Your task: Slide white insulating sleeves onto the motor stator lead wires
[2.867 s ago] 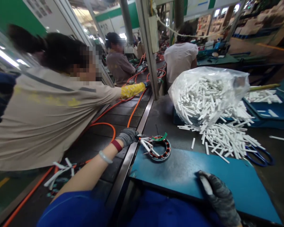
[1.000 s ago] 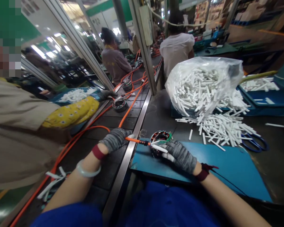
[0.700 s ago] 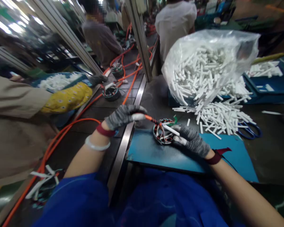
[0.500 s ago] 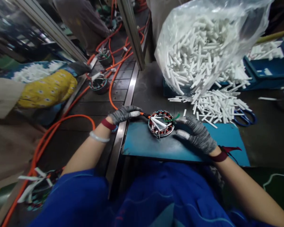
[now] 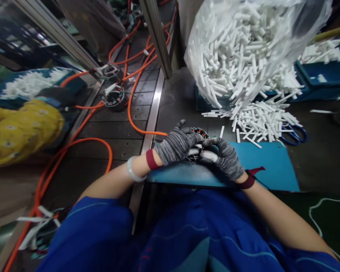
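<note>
Stator ring (image 5: 200,133) sits near the blue mat's (image 5: 269,166) far-left corner on the tabletop, mostly hidden; left hand (image 5: 177,145) and right hand (image 5: 223,158) both have a closed grip on it.

Grey gloves (image 5: 177,145), blue mat (image 5: 269,166), orange cable (image 5: 136,113), white tubes (image 5: 243,56).

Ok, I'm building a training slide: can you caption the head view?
Gloved left hand and right hand close over a wound stator on a blue mat, beside spilled white sleeves.
</note>
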Demonstrator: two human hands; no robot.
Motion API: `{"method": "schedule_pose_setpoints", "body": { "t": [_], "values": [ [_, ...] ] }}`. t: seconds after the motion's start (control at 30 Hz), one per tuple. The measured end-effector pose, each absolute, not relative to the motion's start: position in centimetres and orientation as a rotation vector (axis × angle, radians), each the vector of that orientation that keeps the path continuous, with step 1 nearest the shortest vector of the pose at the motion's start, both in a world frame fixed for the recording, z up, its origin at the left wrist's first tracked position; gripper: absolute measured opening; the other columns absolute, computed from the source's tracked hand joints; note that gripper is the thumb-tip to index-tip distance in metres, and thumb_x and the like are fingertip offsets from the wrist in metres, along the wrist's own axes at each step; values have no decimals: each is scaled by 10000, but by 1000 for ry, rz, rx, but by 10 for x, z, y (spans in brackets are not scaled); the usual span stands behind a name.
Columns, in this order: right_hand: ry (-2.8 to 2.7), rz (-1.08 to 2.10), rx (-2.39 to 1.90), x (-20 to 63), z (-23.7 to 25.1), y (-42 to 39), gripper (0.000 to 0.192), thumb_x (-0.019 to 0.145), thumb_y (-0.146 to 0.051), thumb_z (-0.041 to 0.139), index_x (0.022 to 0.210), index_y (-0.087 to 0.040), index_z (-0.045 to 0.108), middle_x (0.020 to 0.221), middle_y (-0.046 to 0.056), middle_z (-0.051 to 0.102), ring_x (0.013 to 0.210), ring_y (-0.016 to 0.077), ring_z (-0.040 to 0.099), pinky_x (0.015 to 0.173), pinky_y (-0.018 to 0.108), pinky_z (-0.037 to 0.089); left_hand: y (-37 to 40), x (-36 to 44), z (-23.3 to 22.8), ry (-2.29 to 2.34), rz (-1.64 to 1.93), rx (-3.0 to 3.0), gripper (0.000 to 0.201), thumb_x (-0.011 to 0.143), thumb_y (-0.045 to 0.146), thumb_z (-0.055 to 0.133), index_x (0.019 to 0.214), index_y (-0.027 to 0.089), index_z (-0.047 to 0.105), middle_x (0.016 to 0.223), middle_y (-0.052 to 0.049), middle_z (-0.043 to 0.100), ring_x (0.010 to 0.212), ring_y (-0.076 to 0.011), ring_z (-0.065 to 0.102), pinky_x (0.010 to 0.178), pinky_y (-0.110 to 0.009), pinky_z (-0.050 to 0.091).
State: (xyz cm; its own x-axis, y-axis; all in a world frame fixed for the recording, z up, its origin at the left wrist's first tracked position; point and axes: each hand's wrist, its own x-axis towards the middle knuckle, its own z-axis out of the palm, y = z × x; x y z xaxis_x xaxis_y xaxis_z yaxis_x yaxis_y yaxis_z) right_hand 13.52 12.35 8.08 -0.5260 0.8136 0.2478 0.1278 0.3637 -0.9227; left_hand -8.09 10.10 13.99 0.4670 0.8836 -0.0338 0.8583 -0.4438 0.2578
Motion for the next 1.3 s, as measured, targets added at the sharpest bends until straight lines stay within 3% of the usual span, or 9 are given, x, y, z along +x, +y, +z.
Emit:
{"method": "schedule_pose_setpoints", "body": {
  "t": [0.17, 0.3, 0.43, 0.53, 0.7, 0.87, 1.07, 1.2, 1.3],
  "values": [
    [-1889, 1228, -815, 130, 84, 135, 314, 926, -544, 707, 1009, -243, 738, 970, 24, 787, 916, 217, 721, 895, 385, 574, 99, -87, 147, 1607, 128, 2543, 263, 1046, 251, 539, 1155, 260, 778, 1016, -36, 769, 1200, -280, 641, 1296, -669, 198],
    [-2041, 1147, -751, 125, 86, 148, 387, 976, -563, 636, 1121, -227, 761, 983, 59, 797, 911, 230, 721, 891, 394, 548, 89, -97, 149, 1632, 195, 2572, 348, 1062, 193, 447, 1211, 253, 755, 1137, -55, 755, 1287, -273, 595, 1318, -650, 136],
    [-2287, 931, -731, 120, 85, 155, 431, 1029, -562, 549, 996, -222, 811, 884, 69, 781, 842, 221, 679, 882, 392, 486, 87, -106, 142, 1630, 145, 2586, 317, 1069, 249, 465, 1180, 264, 763, 1141, -52, 753, 1306, -274, 588, 1326, -644, 112],
    [-2277, 1031, -648, 118, 85, 156, 440, 1069, -511, 488, 997, -221, 810, 865, 44, 780, 774, 180, 647, 823, 347, 472, 92, -110, 134, 1606, 151, 2574, 256, 1051, 294, 540, 1165, 266, 767, 1112, -58, 754, 1270, -277, 604, 1318, -671, 101],
    [-2189, 1147, -602, 117, 80, 158, 401, 1070, -475, 504, 1042, -206, 800, 943, 42, 800, 817, 175, 669, 815, 335, 487, 93, -112, 124, 1576, 261, 2580, 293, 1055, 314, 526, 1267, 258, 721, 1114, -45, 730, 1204, -242, 606, 1312, -652, 146],
    [-2213, 1099, -516, 116, 70, 164, 418, 1066, -516, 500, 1036, -226, 800, 987, 61, 790, 916, 205, 678, 897, 364, 501, 94, -120, 113, 1386, 438, 2525, 315, 1061, 394, 482, 1019, 205, 732, 1056, -45, 695, 1128, -221, 590, 1312, -573, 200],
    [-2234, 1097, -445, 113, 66, 169, 419, 1063, -525, 509, 984, -227, 793, 945, 54, 785, 865, 185, 659, 852, 336, 495, 99, -125, 104, 1252, 676, 2228, 231, 1032, 365, 519, 986, 207, 681, 1039, -44, 683, 1076, -221, 600, 1241, -526, 340],
    [-2258, 1066, -480, 109, 74, 163, 376, 1058, -491, 536, 993, -228, 798, 923, 44, 784, 833, 180, 649, 802, 319, 470, 98, -125, 107, 1271, 628, 2256, 255, 1053, 362, 485, 976, 199, 665, 1018, -35, 679, 1049, -201, 609, 1228, -490, 371],
    [-2407, 841, -654, 108, 82, 157, 376, 1061, -463, 530, 1025, -216, 811, 897, 71, 763, 871, 212, 633, 834, 351, 446, 96, -122, 115, 1405, 481, 2401, 314, 1070, 394, 474, 978, 182, 688, 976, -32, 691, 1012, -193, 618, 1220, -498, 372]
  ]
}}
